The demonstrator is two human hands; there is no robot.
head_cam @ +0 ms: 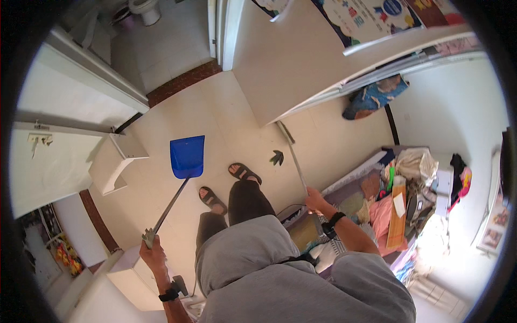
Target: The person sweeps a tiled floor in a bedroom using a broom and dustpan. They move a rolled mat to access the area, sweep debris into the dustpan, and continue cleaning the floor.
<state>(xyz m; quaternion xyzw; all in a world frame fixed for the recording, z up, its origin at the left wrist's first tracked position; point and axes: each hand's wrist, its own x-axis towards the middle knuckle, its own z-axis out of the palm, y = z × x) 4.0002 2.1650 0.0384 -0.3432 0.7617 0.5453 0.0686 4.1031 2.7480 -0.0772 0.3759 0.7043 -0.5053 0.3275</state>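
My left hand (153,255) grips the upper end of a long-handled dustpan, whose blue plastic pan (187,156) is out over the pale floor, left of my feet. In my right hand (317,202) is the light-coloured handle of a broom (299,164). Its narrow head (286,132) reaches the floor beside the lower corner of a large pale panel. A dark green leaf-like piece (277,158) lies on the floor between the broom and my right sandal (244,173). Small specks are scattered close to it.
On my right, a bed (355,177) is heaped with clothes and bags. The pale panel (278,80) carrying posters stands ahead. A white shelf unit (115,161) juts from the left wall. Beyond a dark red threshold (183,82) lies a bathroom with a toilet (146,10).
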